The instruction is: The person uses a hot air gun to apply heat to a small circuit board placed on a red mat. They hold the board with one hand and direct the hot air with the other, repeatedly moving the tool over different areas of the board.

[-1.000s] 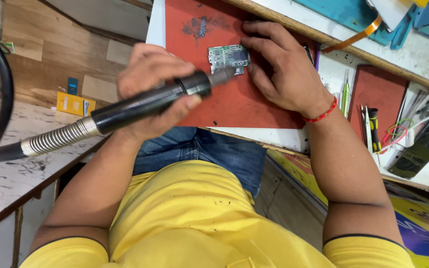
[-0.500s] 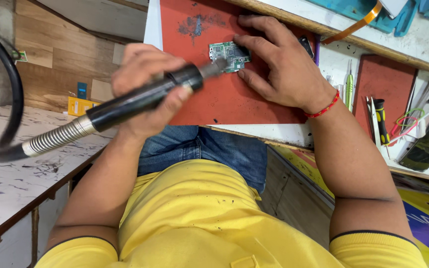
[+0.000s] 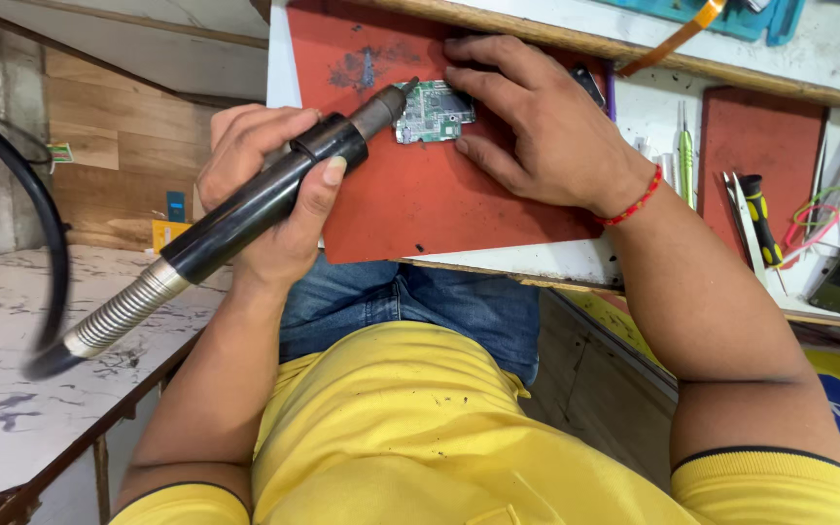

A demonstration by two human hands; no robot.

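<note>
While the left hand [image 3: 264,194] is wrapped around the black handle of the hot-air tool [image 3: 264,199], we note its metal nozzle tip sits just at the left edge of the small green circuit board [image 3: 433,112]. The board lies flat on the red mat [image 3: 439,209], near the mat's upper middle. The right hand [image 3: 546,126] rests on the mat at the board's right side, fingers spread and pressing down, fingertips touching the board's upper and right edges; it pins rather than grips.

Relative to the mat: the white desk [image 3: 537,261] shows along its near edge; a second, smaller red mat [image 3: 760,146] lies to its right, with a green-handled tool [image 3: 685,160] between the two and a black-and-yellow screwdriver [image 3: 760,219] beyond. A thick black hose [image 3: 21,185] runs from the tool's ribbed metal collar, off to the left of the mat.

Handling judgement: the board looks thin, stiff, light and fragile, likely to slide on the mat if unpinned. We would hold it by bare edges or corners only, clear of the components. The tool appears rigid and moderately heavy, with the hose pulling on its tail end; grip mid-handle, well back from the nozzle.
</note>
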